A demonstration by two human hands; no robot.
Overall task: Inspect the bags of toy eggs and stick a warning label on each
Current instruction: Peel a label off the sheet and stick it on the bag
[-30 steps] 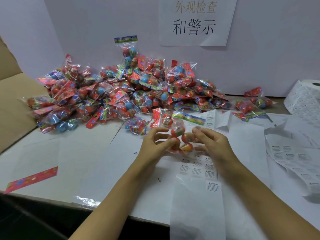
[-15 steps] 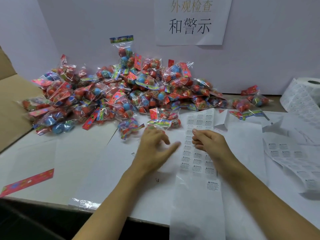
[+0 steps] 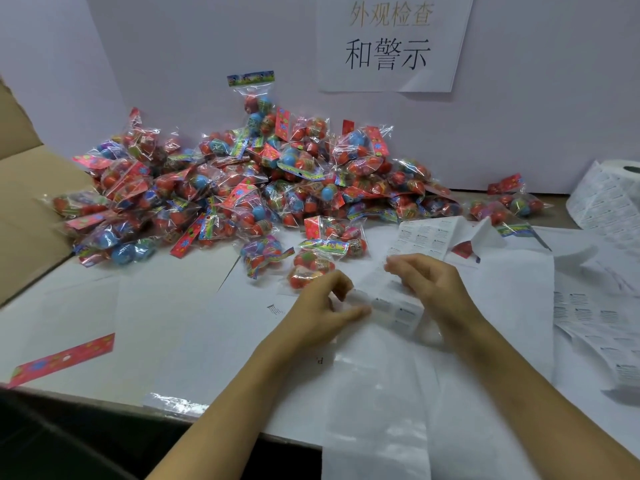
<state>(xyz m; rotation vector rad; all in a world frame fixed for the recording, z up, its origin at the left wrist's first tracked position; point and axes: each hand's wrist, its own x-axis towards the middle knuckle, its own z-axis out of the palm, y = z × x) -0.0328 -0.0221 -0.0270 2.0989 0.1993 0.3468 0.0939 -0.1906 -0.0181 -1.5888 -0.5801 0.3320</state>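
A large pile of clear bags of toy eggs (image 3: 242, 181) with red and colourful header cards lies against the back wall. One bag of red eggs (image 3: 308, 270) rests on the table just beyond my left hand (image 3: 320, 306). A long white label sheet (image 3: 391, 306) runs between my hands towards the table's front edge. My left hand holds the sheet's left side between thumb and curled fingers. My right hand (image 3: 427, 284) has its fingers curled at the sheet's upper part; the motion blur hides whether a single label is pinched.
A roll of warning labels (image 3: 609, 199) stands at the far right, with loose label strips (image 3: 595, 320) spread in front of it. Two bags (image 3: 505, 206) lie apart at the right. A cardboard box flap (image 3: 27, 209) rises at the left. A red header card (image 3: 62, 360) lies near the front edge.
One second ago both hands held a bag of eggs above the sheet. That bag now lies at the pile's front, and both hands have taken hold of the label sheet.
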